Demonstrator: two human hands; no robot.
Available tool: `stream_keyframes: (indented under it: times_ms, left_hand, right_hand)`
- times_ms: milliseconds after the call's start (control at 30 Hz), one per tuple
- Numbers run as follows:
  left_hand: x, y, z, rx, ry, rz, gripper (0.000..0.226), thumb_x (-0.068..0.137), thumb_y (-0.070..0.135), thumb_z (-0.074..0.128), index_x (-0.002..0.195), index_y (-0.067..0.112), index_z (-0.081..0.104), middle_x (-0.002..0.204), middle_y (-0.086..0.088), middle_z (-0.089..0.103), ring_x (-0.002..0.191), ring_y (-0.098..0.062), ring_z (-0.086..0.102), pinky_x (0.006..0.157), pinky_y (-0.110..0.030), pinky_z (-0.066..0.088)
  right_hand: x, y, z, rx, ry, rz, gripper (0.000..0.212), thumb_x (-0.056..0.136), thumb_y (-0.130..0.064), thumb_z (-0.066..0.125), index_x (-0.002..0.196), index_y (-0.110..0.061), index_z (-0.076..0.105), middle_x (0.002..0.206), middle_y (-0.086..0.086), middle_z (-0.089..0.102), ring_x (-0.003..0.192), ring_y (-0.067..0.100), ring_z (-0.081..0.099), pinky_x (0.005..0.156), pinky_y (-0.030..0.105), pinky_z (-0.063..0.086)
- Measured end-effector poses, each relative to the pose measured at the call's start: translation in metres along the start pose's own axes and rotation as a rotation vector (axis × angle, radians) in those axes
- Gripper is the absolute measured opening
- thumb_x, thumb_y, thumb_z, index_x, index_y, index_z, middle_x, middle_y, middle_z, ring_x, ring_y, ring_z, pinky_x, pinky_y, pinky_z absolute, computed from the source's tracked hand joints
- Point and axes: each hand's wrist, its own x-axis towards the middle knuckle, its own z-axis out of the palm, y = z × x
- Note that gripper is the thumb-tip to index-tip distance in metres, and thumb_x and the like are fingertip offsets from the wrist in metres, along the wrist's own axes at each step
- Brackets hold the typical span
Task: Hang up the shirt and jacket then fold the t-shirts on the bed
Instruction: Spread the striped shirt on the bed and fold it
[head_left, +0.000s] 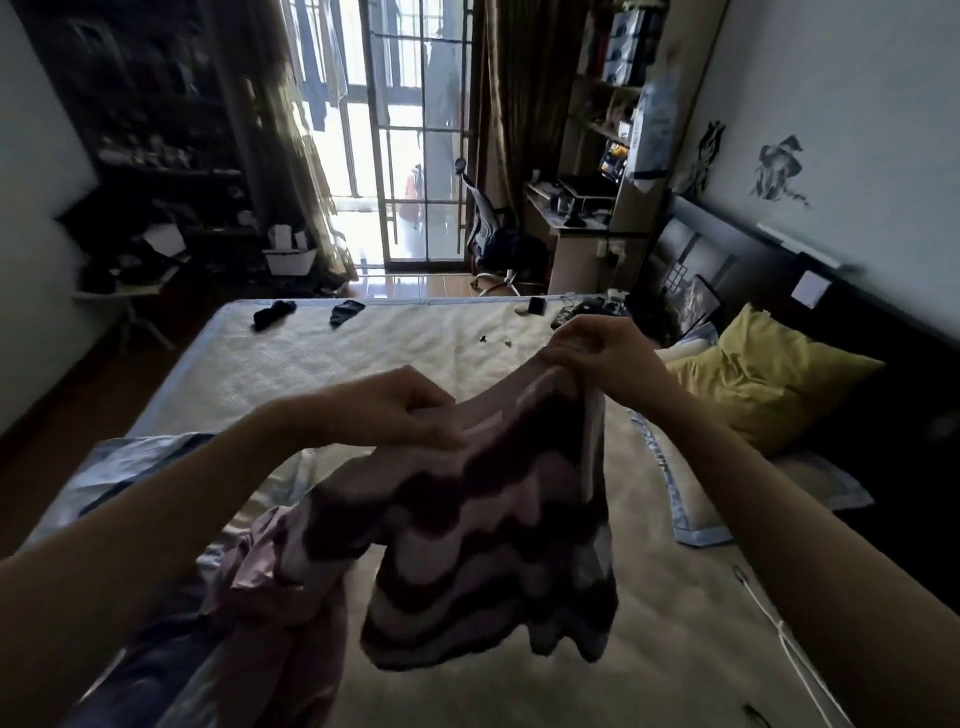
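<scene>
Bedroom setting: a bed (322, 358) with a pale woven mat fills the centre of the view, and daylight enters through a barred glass door (415, 135) at the far side.

Hands: the left hand (387, 410) is raised above the bed, fingers curled, and grips one upper edge of a striped t-shirt (483, 545). The right hand (602, 353) is held higher and further forward, fingers bunched, and pinches the opposite upper edge of the same garment. Both forearms are bare.

Task item: the striped t-shirt, with pale pink and dark wavy bands, hangs between the two hands and clear of the mattress. Its lower hem is loose and uneven.

Adjacent items: a heap of clothing (270, 582), pink and dark blue, lies on the near left part of the bed, just beside the hanging t-shirt. A white cable (779, 629) runs across the near right part of the bed. A yellow pillow (769, 379) rests at the right, against a dark headboard (737, 260), with a blue-trimmed pillowcase (696, 519) next to it.

Far edge of the bed: two dark socks (275, 313) lie well apart from the hands, and small dark objects, too small to identify, sit near the right corner.

Background: a desk (566, 223) with shelving above it stands right of the door, with an office chair (493, 244) in front. Dark, cluttered shelves (156, 130) occupy the left wall.
</scene>
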Motion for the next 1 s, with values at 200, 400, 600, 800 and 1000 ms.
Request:
stream_keyframes:
  times_ms: [200, 400, 600, 800, 1000]
  left_hand:
    - [0.022, 0.058, 0.018, -0.328, 0.277, 0.063, 0.025, 0.094, 0.027, 0.063, 0.089, 0.007, 0.076, 0.077, -0.007, 0.071, 0.069, -0.011, 0.061, 0.061, -0.019, 0.048]
    - [0.040, 0.059, 0.017, -0.453, 0.588, 0.005, 0.024, 0.096, 0.024, 0.062, 0.096, 0.005, 0.077, 0.086, -0.012, 0.076, 0.076, -0.020, 0.072, 0.069, -0.030, 0.058]
    - [0.049, 0.059, 0.031, -0.551, 0.599, -0.032, 0.027, 0.099, 0.017, 0.055, 0.104, -0.003, 0.073, 0.101, -0.019, 0.075, 0.097, -0.030, 0.073, 0.088, -0.039, 0.058]
    - [0.029, 0.040, 0.024, -0.389, 0.656, -0.060, 0.027, 0.096, 0.009, 0.055, 0.117, 0.013, 0.071, 0.107, -0.004, 0.076, 0.103, -0.018, 0.071, 0.093, -0.037, 0.057]
    - [0.041, -0.009, 0.095, -0.333, 0.427, -0.172, 0.054, 0.080, 0.011, 0.082, 0.125, 0.028, 0.058, 0.118, 0.001, 0.065, 0.106, -0.009, 0.065, 0.090, -0.024, 0.053]
  right_hand:
    - [0.011, -0.031, 0.022, 0.270, 0.091, 0.026, 0.024, 0.095, -0.032, 0.066, 0.114, -0.020, 0.073, 0.109, -0.002, 0.075, 0.101, 0.011, 0.069, 0.089, 0.026, 0.052]
    - [-0.025, -0.072, 0.014, 0.353, -0.017, 0.071, 0.053, 0.076, -0.065, 0.071, 0.112, -0.027, 0.062, 0.098, -0.004, 0.067, 0.078, 0.014, 0.068, 0.065, 0.029, 0.056]
    - [-0.032, -0.060, 0.021, 0.108, -0.113, -0.028, 0.058, 0.073, -0.022, 0.085, 0.123, -0.018, 0.056, 0.095, -0.008, 0.065, 0.084, 0.012, 0.068, 0.070, 0.028, 0.055]
    - [-0.025, -0.035, 0.015, 0.456, -0.119, 0.178, 0.012, 0.091, -0.010, 0.070, 0.102, -0.010, 0.076, 0.093, 0.009, 0.077, 0.088, 0.021, 0.074, 0.082, 0.037, 0.058]
    - [-0.025, -0.041, 0.009, 0.615, -0.148, 0.210, 0.023, 0.092, -0.030, 0.070, 0.087, -0.008, 0.076, 0.089, 0.015, 0.074, 0.083, 0.022, 0.067, 0.089, 0.044, 0.054]
